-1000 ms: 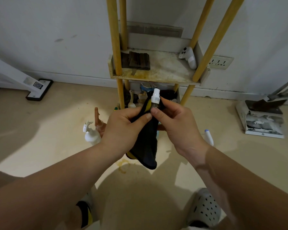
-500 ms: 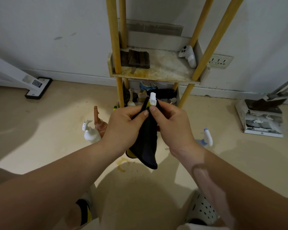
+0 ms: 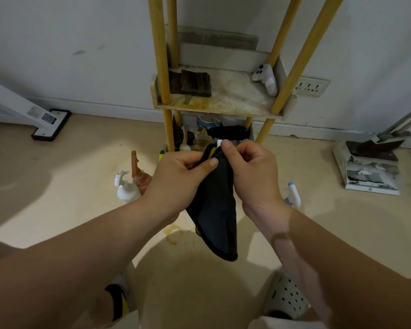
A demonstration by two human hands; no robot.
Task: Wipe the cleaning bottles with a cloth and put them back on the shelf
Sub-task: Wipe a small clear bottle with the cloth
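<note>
Presently both hands are closed on one bundle in front of the shelf. The left hand [image 3: 183, 176] grips a dark cloth with a yellow edge [image 3: 216, 210], with its thumb pressed on the fabric. The right hand [image 3: 252, 172] pinches the top of a small bottle with a white cap [image 3: 220, 142]. Only this cap shows above the dark cloth; the body of the small bottle is wrapped inside, so I cannot tell how firmly it is held.

I think the main risk is a slip. The right hand has only a narrow hold near the cap, and if the left hand rubs or pulls too strongly, the small bottle may slide out and fall on the beige floor. A twisting rub could also loosen the cap, or press the nozzle so that liquid comes out. The long hanging end of the dark cloth may catch on something low.

Near below, a white spray bottle [image 3: 126, 188] and a brown plastic bottle [image 3: 138, 172] stand on the floor to the left, and a white and blue spray bottle [image 3: 293, 195] to the right. A falling bottle could knock them over. Behind is the stained wooden shelf with yellow poles [image 3: 223, 103].
</note>
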